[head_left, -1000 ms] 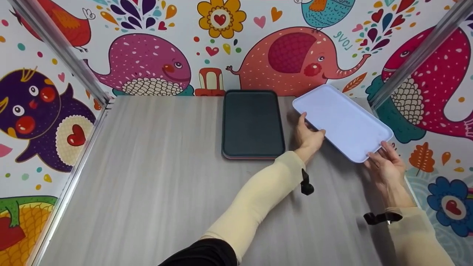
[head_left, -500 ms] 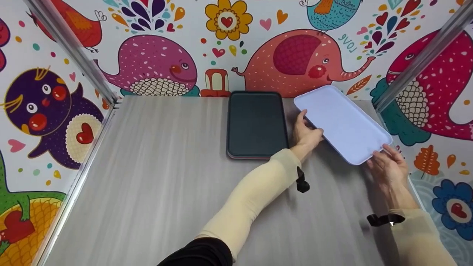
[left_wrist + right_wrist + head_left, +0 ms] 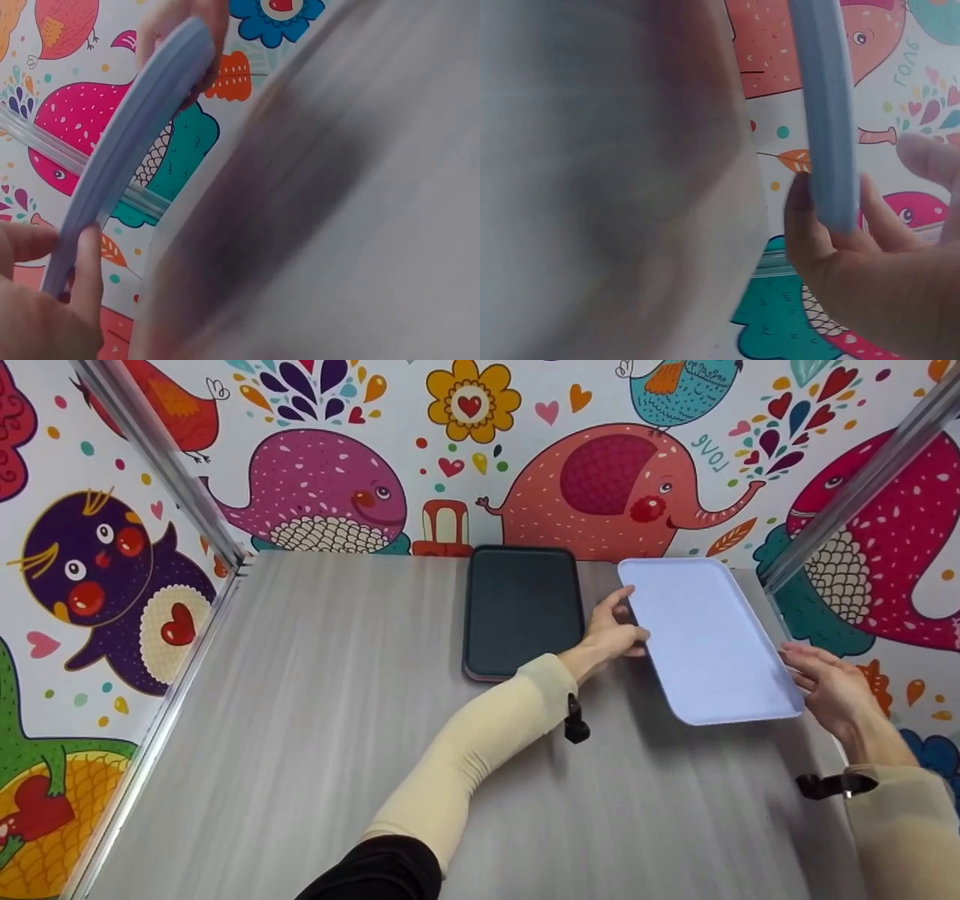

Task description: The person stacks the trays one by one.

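Observation:
A pale lavender rectangular tray [image 3: 709, 641] is held above the tabletop at the right, its shadow beneath it. On its left long edge, my left hand [image 3: 611, 631] pinches the rim; the left wrist view shows the thumb and a finger on opposite faces of the tray [image 3: 124, 161]. My right hand [image 3: 840, 690] is at the right edge, near the front corner. In the right wrist view, fingers of that hand [image 3: 877, 274] lie on both sides of the tray's edge [image 3: 829, 120], the thumb standing apart from it.
Left of the held tray lies a dark green tray [image 3: 525, 607], with a reddish rim showing under its front edge. The grey wood-grain table [image 3: 337, 682] meets patterned walls [image 3: 450, 435] at the back and sides. A metal post [image 3: 847, 495] rises at the back right corner.
The lavender tray has turned so its long side now runs nearer front to back. My right hand has slid from its front end to the right edge; the left keeps its hold.

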A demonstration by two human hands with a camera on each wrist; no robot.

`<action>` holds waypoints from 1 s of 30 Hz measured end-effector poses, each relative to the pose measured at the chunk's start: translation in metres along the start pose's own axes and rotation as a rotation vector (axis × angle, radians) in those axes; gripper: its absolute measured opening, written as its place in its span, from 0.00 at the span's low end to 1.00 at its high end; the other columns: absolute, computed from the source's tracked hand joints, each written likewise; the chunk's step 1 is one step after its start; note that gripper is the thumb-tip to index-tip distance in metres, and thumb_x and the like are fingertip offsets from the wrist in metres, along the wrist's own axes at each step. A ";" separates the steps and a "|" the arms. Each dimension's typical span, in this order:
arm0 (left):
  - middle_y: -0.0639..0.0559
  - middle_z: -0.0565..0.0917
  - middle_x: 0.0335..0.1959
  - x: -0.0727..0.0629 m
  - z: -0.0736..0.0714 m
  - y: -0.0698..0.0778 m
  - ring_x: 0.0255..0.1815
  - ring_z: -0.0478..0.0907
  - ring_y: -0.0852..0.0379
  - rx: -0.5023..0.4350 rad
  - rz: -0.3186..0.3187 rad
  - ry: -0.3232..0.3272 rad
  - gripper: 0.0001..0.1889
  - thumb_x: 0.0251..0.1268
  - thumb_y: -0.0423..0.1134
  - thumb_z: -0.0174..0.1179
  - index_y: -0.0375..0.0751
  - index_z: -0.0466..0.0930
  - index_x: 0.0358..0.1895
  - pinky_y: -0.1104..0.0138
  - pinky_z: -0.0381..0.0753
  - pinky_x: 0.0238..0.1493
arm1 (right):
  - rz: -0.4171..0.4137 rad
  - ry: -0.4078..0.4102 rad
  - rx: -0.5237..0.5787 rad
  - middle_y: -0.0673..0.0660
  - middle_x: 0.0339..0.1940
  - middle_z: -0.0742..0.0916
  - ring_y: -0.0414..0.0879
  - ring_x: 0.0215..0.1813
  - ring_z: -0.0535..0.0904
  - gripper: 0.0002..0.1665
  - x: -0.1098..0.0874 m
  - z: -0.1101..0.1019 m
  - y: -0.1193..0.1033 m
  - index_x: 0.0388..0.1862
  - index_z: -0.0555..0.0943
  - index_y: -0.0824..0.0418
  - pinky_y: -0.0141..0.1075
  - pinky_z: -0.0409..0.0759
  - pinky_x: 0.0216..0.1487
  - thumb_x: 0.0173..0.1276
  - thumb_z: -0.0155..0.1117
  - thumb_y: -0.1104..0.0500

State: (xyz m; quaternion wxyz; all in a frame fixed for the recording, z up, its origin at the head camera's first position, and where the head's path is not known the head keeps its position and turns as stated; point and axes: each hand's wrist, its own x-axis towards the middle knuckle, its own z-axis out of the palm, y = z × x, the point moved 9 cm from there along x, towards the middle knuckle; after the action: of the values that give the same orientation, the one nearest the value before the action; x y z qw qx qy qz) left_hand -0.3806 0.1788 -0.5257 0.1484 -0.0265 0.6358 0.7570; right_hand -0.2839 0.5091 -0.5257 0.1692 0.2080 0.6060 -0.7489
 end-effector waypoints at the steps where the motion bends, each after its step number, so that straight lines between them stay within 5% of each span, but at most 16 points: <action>1: 0.46 0.75 0.62 0.001 -0.002 0.000 0.30 0.83 0.54 0.009 -0.001 -0.018 0.47 0.61 0.15 0.70 0.53 0.76 0.83 0.49 0.97 0.43 | -0.018 -0.020 -0.032 0.34 0.53 0.94 0.34 0.57 0.88 0.15 0.001 0.002 -0.003 0.63 0.92 0.41 0.34 0.88 0.71 0.86 0.66 0.51; 3: 0.44 0.76 0.65 0.003 -0.008 -0.001 0.32 0.84 0.52 0.028 -0.007 -0.051 0.46 0.61 0.16 0.70 0.54 0.76 0.83 0.45 0.97 0.47 | -0.064 -0.054 -0.093 0.36 0.54 0.95 0.36 0.54 0.92 0.16 0.004 0.005 -0.010 0.65 0.92 0.43 0.32 0.93 0.54 0.87 0.64 0.55; 10: 0.38 0.75 0.70 0.006 -0.021 0.002 0.44 0.84 0.52 0.049 -0.015 -0.172 0.46 0.61 0.16 0.70 0.52 0.76 0.83 0.51 0.98 0.43 | -0.191 -0.232 -0.101 0.43 0.62 0.94 0.42 0.58 0.94 0.30 0.007 0.020 -0.022 0.77 0.84 0.47 0.37 0.94 0.57 0.88 0.56 0.70; 17: 0.39 0.75 0.71 0.009 -0.032 0.009 0.41 0.86 0.52 0.068 -0.027 -0.261 0.46 0.63 0.17 0.69 0.51 0.74 0.85 0.44 0.96 0.53 | -0.310 -0.373 -0.136 0.45 0.71 0.90 0.43 0.62 0.93 0.37 0.005 0.039 -0.022 0.85 0.77 0.48 0.40 0.93 0.61 0.86 0.49 0.74; 21: 0.37 0.73 0.72 0.011 -0.044 0.017 0.42 0.85 0.53 0.093 -0.015 -0.277 0.46 0.64 0.18 0.68 0.50 0.72 0.86 0.41 0.95 0.56 | -0.346 -0.405 -0.142 0.47 0.70 0.90 0.43 0.61 0.93 0.40 0.012 0.051 -0.021 0.86 0.75 0.50 0.39 0.93 0.60 0.84 0.49 0.77; 27: 0.33 0.75 0.71 0.013 -0.063 0.030 0.43 0.86 0.52 0.098 0.014 -0.261 0.47 0.63 0.17 0.67 0.48 0.71 0.87 0.58 0.96 0.38 | -0.353 -0.375 -0.143 0.48 0.66 0.91 0.43 0.58 0.93 0.40 0.024 0.071 -0.022 0.86 0.76 0.52 0.37 0.93 0.58 0.82 0.55 0.78; 30: 0.32 0.76 0.74 0.013 -0.078 0.036 0.43 0.86 0.52 0.112 0.028 -0.234 0.46 0.64 0.18 0.67 0.46 0.71 0.86 0.59 0.96 0.38 | -0.358 -0.376 -0.140 0.49 0.65 0.91 0.43 0.57 0.93 0.39 0.030 0.085 -0.025 0.86 0.75 0.54 0.37 0.93 0.58 0.82 0.56 0.78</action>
State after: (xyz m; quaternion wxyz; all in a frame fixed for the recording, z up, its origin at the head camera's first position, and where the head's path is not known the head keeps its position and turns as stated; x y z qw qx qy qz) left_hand -0.4140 0.1007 -0.5085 0.2125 0.0792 0.6557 0.7202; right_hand -0.3314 0.4307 -0.5051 0.1575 -0.0573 0.6414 -0.7487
